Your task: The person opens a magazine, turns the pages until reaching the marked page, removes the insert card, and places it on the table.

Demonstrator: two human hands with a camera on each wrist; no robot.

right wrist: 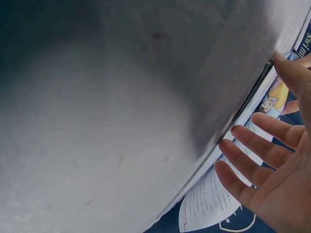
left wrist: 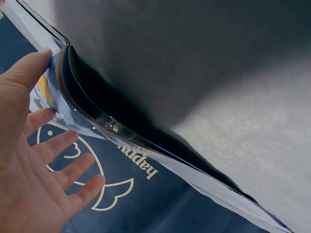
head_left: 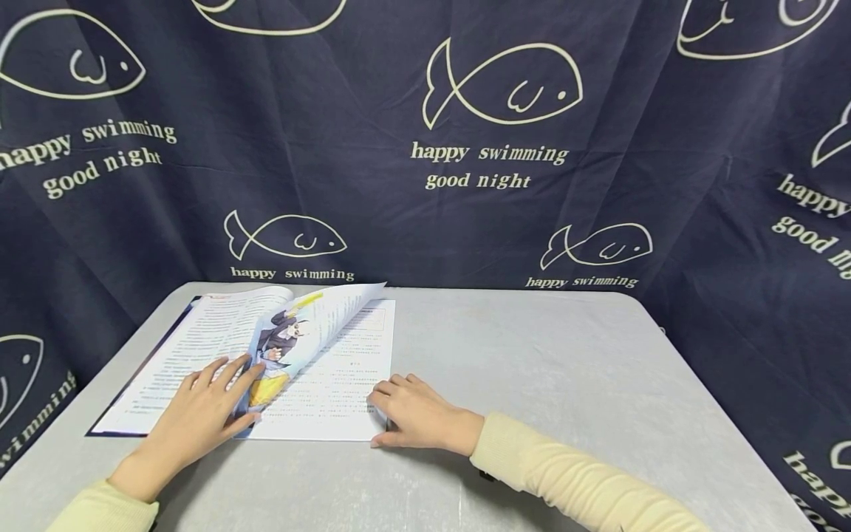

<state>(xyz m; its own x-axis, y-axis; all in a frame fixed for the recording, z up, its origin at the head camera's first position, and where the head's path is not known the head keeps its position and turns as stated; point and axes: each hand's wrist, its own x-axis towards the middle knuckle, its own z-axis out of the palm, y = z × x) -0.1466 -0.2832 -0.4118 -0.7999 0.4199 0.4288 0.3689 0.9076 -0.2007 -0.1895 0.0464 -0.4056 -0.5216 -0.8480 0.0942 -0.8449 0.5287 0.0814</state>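
Fingers of left hand (head_left: 189,417) spread across open book (head_left: 156,369) near its fold; right hand (head_left: 425,417), fingers loosely parted, at right-hand page's edge. Book lies left on grey table (head_left: 545,355), illustrated leaf (head_left: 299,341) curling up.

An open book (head_left: 236,329) lies flat toward 8 o'clock in my head view, on a gray tabletop (head_left: 532,369), dark cover edge (head_left: 180,324) showing at its 9 o'clock side. Text fills the left page (head_left: 173,362) and the right page (head_left: 339,391). Between them a lifted page (head_left: 315,329) curls up, free corner toward 2 o'clock, showing me a dark-clothed figure against blue and yellow. The left hand (head_left: 199,410) rests near the spine; the right hand (head_left: 422,414) touches the book's 4 o'clock corner.
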